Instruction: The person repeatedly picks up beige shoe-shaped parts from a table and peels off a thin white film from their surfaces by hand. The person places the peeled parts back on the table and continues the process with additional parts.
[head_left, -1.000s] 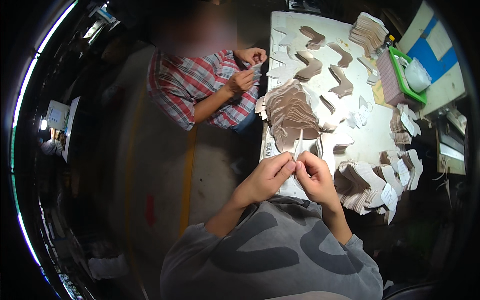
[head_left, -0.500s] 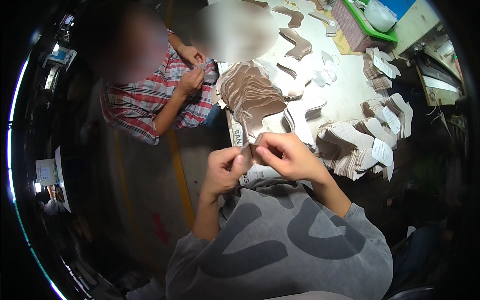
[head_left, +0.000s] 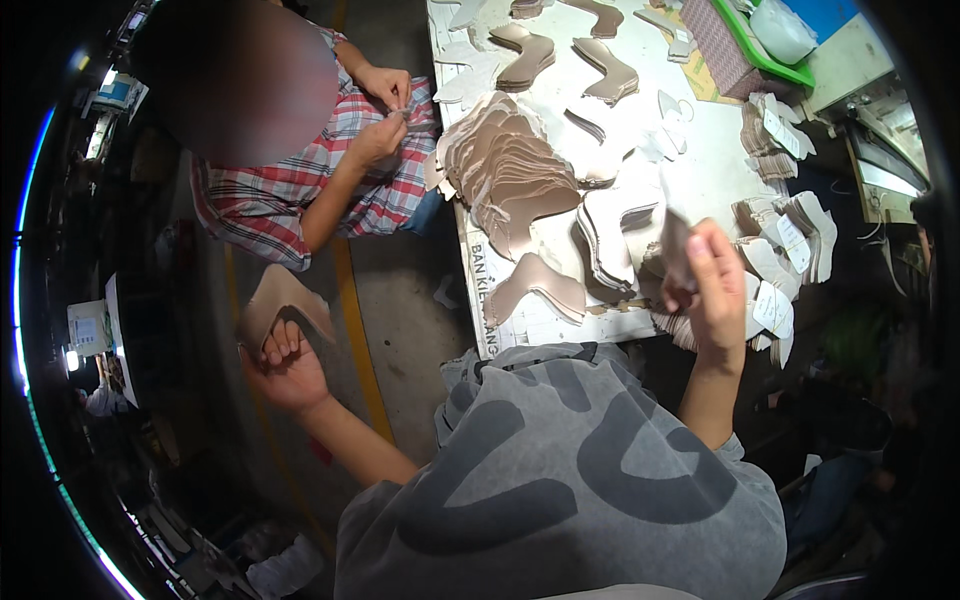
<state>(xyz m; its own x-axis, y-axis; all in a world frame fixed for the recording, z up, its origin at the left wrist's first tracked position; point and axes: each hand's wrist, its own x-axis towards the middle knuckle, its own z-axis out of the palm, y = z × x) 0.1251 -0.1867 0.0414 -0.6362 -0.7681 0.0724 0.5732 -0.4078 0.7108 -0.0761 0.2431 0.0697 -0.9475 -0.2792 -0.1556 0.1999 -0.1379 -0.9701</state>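
My left hand [head_left: 290, 372] is held out to the left over the floor, fingers curled on a beige, boomerang-shaped cut piece [head_left: 285, 298] of thin sheet material. Off to the right, my right hand [head_left: 716, 295] is raised at the table's near side. It pinches another thin greyish-beige piece [head_left: 677, 240], blurred by motion. Between my hands, a curved beige piece [head_left: 535, 288] lies at the table's near left corner. Just beyond it rises a large fanned pile of similar pieces [head_left: 510, 175]. A pale-edged stack [head_left: 608, 238] stands between that pile and my right hand.
The white table [head_left: 655, 185] carries more stacks of curved pieces [head_left: 605, 70]. Tagged bundles [head_left: 780, 265] sit along its right edge. A green-rimmed basket [head_left: 745, 50] stands at the far right. At the left, a co-worker in a plaid shirt [head_left: 270, 200] handles a small piece.
My hands were together at the table's near edge, pinching beige material. Now they are wide apart, the left swung out left with one piece, the right moved right with another.
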